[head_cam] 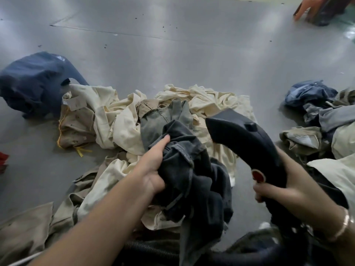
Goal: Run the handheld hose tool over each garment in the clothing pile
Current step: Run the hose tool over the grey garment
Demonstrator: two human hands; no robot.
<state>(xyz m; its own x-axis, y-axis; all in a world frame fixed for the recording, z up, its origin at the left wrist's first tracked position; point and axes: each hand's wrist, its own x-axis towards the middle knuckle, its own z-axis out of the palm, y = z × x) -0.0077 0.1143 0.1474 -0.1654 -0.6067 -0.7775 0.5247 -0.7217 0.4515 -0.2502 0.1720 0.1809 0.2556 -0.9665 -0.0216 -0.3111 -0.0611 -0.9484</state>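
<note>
While both hands grip, left (153, 169) dark garment (194, 181), right (284, 194) hose tool (244, 139) (hose partly hidden)

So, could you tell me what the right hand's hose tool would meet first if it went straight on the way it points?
Probably the cream garments just beyond the hose tool in the right hand; depth is unclear.

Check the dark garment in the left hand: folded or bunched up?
Bunched up. The dark denim garment hangs in crumpled folds from the left hand, which grips its edge above the pile.
</note>
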